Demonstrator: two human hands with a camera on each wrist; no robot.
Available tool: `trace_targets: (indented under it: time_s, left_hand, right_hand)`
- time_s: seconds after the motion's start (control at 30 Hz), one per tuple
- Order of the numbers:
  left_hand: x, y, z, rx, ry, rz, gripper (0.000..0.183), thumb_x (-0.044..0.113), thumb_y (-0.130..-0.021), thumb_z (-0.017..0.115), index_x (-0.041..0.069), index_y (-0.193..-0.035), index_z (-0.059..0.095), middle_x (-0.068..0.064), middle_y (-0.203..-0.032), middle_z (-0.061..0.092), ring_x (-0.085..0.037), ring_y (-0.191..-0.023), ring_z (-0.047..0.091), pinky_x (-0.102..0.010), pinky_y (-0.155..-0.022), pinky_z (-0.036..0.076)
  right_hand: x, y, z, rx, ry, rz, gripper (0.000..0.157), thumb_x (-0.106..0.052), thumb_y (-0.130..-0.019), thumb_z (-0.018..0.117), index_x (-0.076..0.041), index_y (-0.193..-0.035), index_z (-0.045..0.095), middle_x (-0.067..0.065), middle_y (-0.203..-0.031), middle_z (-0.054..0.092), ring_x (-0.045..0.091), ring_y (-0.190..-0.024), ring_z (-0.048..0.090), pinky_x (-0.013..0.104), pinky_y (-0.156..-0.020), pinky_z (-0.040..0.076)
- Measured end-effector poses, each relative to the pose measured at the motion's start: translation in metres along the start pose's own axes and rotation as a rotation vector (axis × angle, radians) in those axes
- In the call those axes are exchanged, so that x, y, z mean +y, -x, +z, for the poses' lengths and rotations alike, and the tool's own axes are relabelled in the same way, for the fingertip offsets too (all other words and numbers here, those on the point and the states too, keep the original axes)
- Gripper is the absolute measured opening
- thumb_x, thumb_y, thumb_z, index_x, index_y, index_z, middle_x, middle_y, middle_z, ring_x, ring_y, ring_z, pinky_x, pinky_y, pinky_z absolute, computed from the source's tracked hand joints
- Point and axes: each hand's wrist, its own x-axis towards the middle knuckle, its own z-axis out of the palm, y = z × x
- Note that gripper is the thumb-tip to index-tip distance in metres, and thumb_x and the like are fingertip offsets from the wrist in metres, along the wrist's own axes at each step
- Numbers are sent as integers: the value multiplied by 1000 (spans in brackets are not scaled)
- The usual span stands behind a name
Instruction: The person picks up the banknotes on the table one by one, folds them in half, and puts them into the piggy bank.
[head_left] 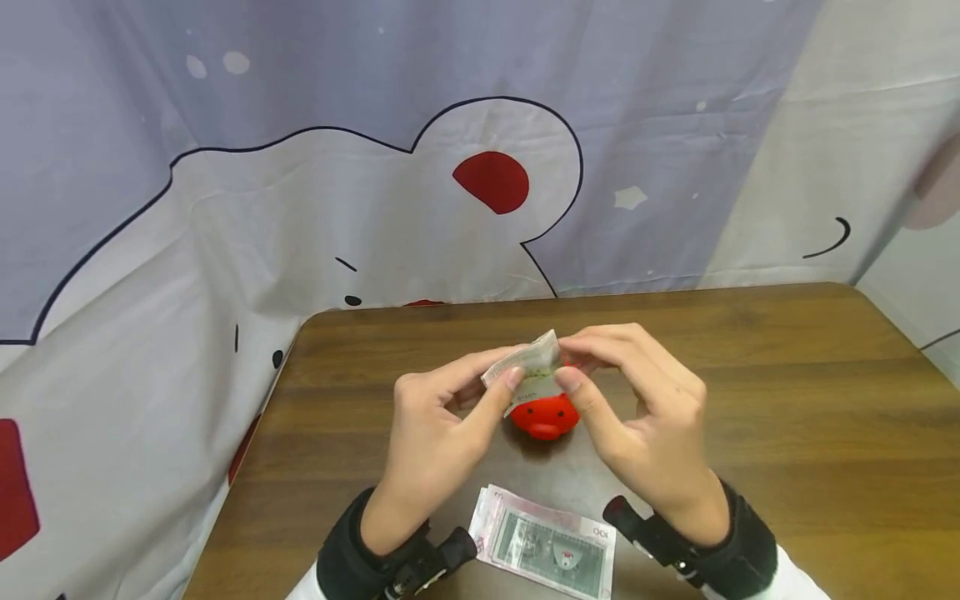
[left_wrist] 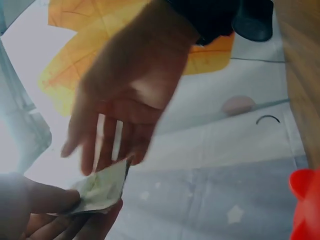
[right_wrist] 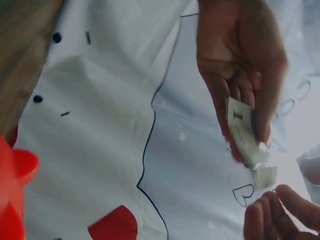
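Observation:
Between thumb and fingers, my left hand [head_left: 438,429] pinches a small folded banknote [head_left: 536,362], pale with a greenish tint and creased. The left wrist view shows the folded note [left_wrist: 105,187] with its layers slightly apart. My right hand [head_left: 648,408] is raised at the note's right end, fingers loosely bent. In the right wrist view its fingertips [right_wrist: 268,202] sit just beyond the note's end, with the note held by the left hand [right_wrist: 245,55]. Behind and below the note stands a red pig figure [head_left: 545,419], its upper part partly hidden by the note and hands.
A stack of pinkish banknotes [head_left: 543,546], the top one marked 100, lies near the front of the wooden table [head_left: 787,433]. A printed cloth [head_left: 300,225] hangs behind the table and down its left side. Both wrists wear black camera straps.

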Motion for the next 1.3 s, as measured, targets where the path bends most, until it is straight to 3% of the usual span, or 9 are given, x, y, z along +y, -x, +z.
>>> trace_targets:
  time_s: [0.13, 0.27, 0.43, 0.6, 0.8, 1.03, 1.3]
  left_hand:
    - [4, 2, -4, -69, 36, -37, 19, -3, -85, 73, -4, -104, 75, -19, -94, 78, -15, -69, 73, -24, -61, 62]
    - [8, 3, -5, -85, 71, -86, 20, -2, -83, 75, -4, -103, 75, -20, -94, 78, -15, -72, 75, -26, -64, 63]
    - [10, 3, -7, 18, 90, -114, 15, -2, -79, 79, -5, -94, 77, -22, -88, 78, -15, -74, 77, -32, -66, 64]
    - [11, 2, -10, 98, 88, -118, 14, -3, -78, 80, -6, -91, 77, -23, -85, 78, -12, -72, 77, -32, -63, 64]
    - [12, 1, -13, 110, 90, -116, 15, -3, -78, 80, -6, -92, 77, -23, -86, 78, -14, -73, 77, -32, -63, 64]
    - [12, -1, -14, 155, 63, -103, 14, -5, -77, 80, -8, -90, 76, -25, -83, 77, -11, -71, 77, -31, -61, 64]
    - [13, 0, -14, 169, 81, -119, 15, -4, -77, 80, -8, -91, 76, -25, -86, 77, -11, -71, 76, -32, -63, 64]
  right_hand:
    - [0, 1, -9, -28, -257, 220, 14, 14, -81, 70, 16, -95, 68, 9, -91, 73, 14, -81, 65, 20, -75, 57]
    - [0, 3, -13, -33, -352, 317, 10, 20, -81, 68, 16, -90, 67, 3, -87, 73, 14, -75, 66, 18, -67, 58]
    - [-2, 3, -15, -22, -325, 363, 12, 21, -80, 68, 15, -90, 68, 2, -85, 74, 12, -72, 67, 18, -65, 58]
    - [-3, 3, -17, -110, -292, 406, 18, 23, -75, 71, 10, -89, 71, -2, -86, 74, 12, -78, 68, 20, -73, 60]
    - [-3, 2, -17, -126, -266, 381, 20, 24, -72, 73, 8, -84, 72, -5, -84, 74, 11, -78, 69, 19, -74, 60]
    - [-5, 2, -18, -214, -123, 446, 25, 16, -70, 80, -2, -88, 74, -7, -77, 75, 7, -69, 68, 21, -67, 60]
    - [-3, 3, -17, -152, -173, 416, 27, 22, -69, 77, 4, -88, 72, -9, -76, 73, 7, -65, 67, 18, -65, 59]
